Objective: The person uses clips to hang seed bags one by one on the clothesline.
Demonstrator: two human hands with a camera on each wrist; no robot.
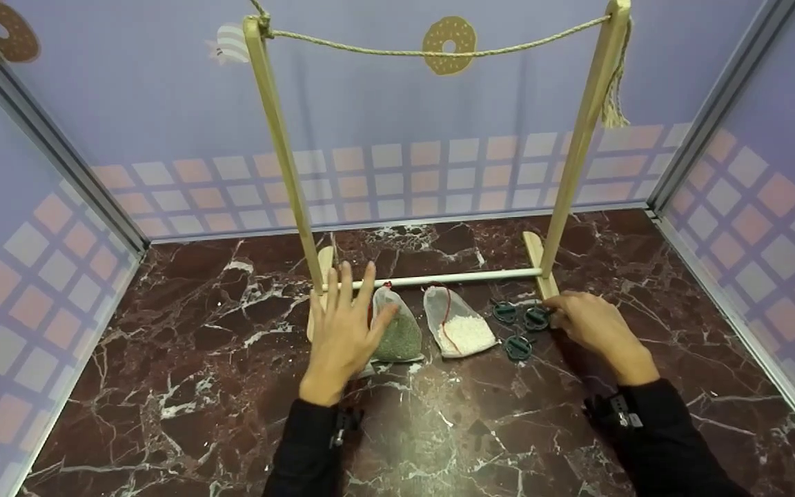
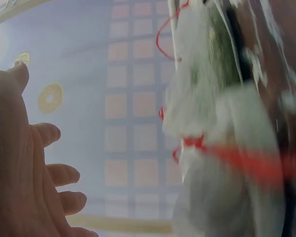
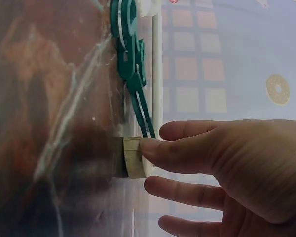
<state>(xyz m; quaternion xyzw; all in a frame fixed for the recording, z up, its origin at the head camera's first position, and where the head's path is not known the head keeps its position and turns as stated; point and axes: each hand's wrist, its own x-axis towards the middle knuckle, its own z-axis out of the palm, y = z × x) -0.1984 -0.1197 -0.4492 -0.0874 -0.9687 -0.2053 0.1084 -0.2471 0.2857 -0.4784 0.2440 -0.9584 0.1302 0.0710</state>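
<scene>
My left hand (image 1: 346, 331) is spread with straight fingers over and beside a white mesh bag of green contents (image 1: 401, 338). The left wrist view shows that hand (image 2: 34, 163) apart from the bags. Near it there is another white mesh bag (image 2: 212, 192) with a red tie, mostly hidden in the head view. A mesh bag of white grains (image 1: 466, 335) with a red cord lies to the right. My right hand (image 1: 597, 331) pinches the end of a dark green clip (image 3: 138, 94) between thumb and forefinger. Two more green clips (image 1: 518, 347) lie close by.
A wooden frame (image 1: 577, 152) stands behind the bags, with a rope (image 1: 370, 50) strung between its posts and a white bar (image 1: 453, 278) low down. Its right foot (image 3: 134, 157) sits just under my right fingers. Patterned walls enclose the marbled tabletop (image 1: 218, 414).
</scene>
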